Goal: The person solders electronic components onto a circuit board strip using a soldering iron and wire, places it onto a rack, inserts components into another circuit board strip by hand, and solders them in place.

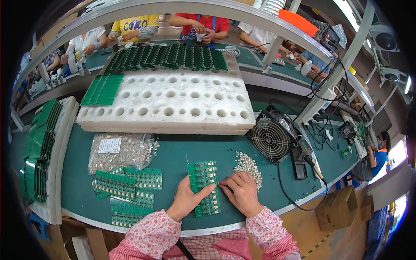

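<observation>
Circuit board (203, 175) near component pile (248, 167)

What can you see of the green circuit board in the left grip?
The circuit board is a thin, rectangular, stiff-looking green sheet with rows of small pale square parts and pins along its right edge. Held over the green table, it points lengthwise away from the person. The left grip holds it, thumb across its face; the right grip is at its right edge, contact unclear.
</observation>
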A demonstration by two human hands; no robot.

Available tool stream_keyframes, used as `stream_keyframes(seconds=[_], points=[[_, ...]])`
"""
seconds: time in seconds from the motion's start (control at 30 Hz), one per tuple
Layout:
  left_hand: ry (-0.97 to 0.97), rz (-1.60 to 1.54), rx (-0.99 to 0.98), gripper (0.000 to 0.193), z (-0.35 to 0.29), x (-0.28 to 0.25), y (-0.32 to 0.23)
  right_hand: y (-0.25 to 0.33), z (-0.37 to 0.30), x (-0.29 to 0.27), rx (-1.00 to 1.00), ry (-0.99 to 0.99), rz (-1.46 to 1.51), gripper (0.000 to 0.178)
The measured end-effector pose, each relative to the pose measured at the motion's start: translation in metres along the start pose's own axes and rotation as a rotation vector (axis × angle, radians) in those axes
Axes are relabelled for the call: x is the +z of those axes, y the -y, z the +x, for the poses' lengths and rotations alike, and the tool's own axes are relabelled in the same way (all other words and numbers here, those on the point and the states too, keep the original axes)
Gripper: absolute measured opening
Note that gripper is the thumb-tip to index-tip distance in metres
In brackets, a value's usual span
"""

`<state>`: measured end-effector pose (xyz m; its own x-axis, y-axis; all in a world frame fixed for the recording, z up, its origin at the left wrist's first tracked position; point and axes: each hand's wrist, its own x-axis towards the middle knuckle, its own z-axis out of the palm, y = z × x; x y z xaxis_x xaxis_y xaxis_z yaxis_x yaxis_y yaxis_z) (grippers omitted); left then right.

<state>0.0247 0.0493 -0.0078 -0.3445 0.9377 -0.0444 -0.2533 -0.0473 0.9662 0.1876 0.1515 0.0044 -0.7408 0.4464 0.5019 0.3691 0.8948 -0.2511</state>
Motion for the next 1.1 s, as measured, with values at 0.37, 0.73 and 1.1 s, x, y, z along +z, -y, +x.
stream_keyframes(seconds=[0.37, 0.73, 1.1], points=[[-0.083, -0.058, 0.022, 0.028, 0.003, -0.004, -0.010, 0.005, 0.003, -0.003, 0.005, -0.012, -0.029, 0.019], [-0.076, -0.066, 0.001, 0.028, 0.003, -0.004, -0.007, 0.000, 0.001, 0.002, -0.110, -0.034, -0.165, 0.013], [-0.063, -0.063, 0.001, 0.030, 0.003, -0.006, -0.006, 0.004, -0.002, 0.004, -0.034, -0.076, -0.150, 0.013]])
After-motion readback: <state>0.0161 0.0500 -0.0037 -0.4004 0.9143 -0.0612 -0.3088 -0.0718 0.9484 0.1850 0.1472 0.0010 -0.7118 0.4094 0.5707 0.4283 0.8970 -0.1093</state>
